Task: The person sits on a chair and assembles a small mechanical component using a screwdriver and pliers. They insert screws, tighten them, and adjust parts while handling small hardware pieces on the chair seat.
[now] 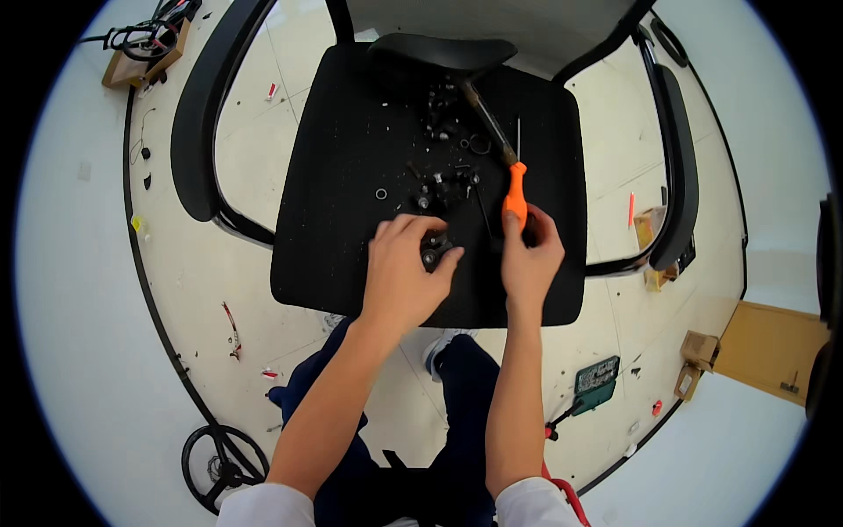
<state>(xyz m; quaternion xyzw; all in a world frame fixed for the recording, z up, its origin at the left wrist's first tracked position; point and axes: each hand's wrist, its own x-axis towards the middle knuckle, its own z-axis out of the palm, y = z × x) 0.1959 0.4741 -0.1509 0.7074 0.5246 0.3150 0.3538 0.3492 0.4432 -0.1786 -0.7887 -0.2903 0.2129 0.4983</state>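
Note:
My right hand [533, 255] grips a screwdriver [516, 189] by its orange handle, its thin shaft pointing away from me. The fingers and thumb of my left hand [406, 272] curl around a small dark metal part [432, 252] near the front of the black chair seat [329, 220]. Just beyond it lie several dark metal parts [439, 191] and a small metal ring [381, 194]. At the back of the seat is a black bicycle saddle [443, 53], its seat post [488, 119] slanting toward the screwdriver.
Black armrests [195, 132] flank the seat. A green tool case [597, 385] lies open on the floor to the right, with cardboard boxes [700, 349] by the wall. On the left floor are a black wheel [230, 475] and a red-and-white strip [232, 329].

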